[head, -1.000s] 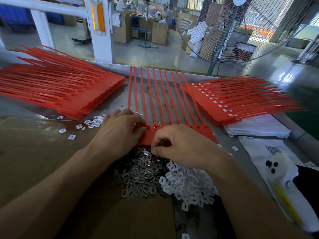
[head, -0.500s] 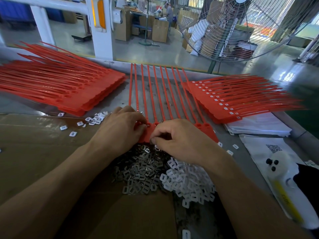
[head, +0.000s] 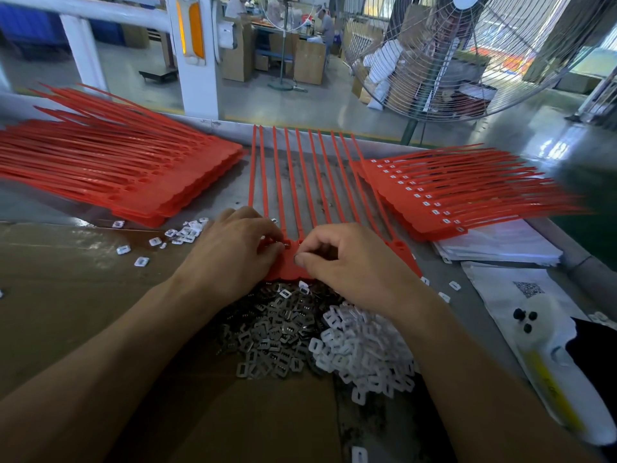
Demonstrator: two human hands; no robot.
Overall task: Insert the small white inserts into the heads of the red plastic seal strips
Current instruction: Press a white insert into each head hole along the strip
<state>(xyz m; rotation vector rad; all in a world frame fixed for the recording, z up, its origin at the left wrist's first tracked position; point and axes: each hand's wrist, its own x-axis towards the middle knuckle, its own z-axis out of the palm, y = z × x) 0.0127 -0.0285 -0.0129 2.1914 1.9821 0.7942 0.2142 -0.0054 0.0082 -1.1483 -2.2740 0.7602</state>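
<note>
Resting on the strip heads (head: 290, 270) at the table's centre, left hand (head: 230, 255) presses with curled fingers; right hand (head: 350, 265) pinches something there, too small to identify; white inserts (head: 364, 349) piled just below.

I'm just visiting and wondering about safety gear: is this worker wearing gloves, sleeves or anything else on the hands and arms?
No gear shows. The left hand and right hand are bare, with no gloves, and no rings or watch are visible. Both forearms are uncovered down to the frame's lower edge, so no sleeve appears. The fingers have short, unpainted nails.
</note>
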